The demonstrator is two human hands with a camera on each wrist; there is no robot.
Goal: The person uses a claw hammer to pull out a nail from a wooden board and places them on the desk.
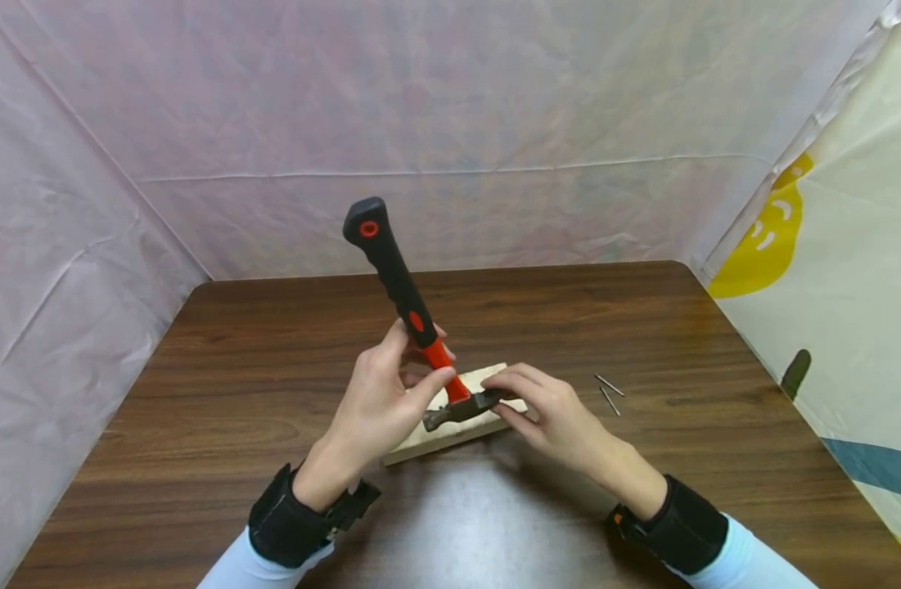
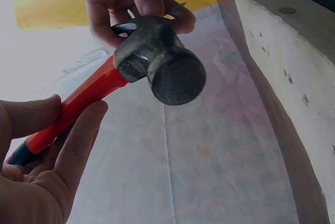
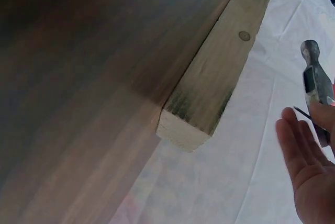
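Note:
My left hand point(image 1: 380, 393) grips the red neck of a claw hammer point(image 1: 398, 278), thumb on one side and fingers on the other. The black handle tilts upward, and the dark head is low, over a pale wooden block point(image 1: 421, 446). At the claw end, my right hand point(image 1: 549, 409) pinches with thumb and fingers. A thin pointed nail point(image 2: 177, 8) pokes out beside the claw between those fingers; the right wrist view shows its tip too. The fingers hide the rest of the nail. The round striking face point(image 2: 178, 77) points away from the right hand.
Two loose nails point(image 1: 609, 394) lie on the brown wooden table point(image 1: 236, 360), right of the block. The block's top bears a round dark spot point(image 3: 244, 36), and small holes mark one side. Pale cloth point(image 1: 457, 98) hangs behind and beside the table.

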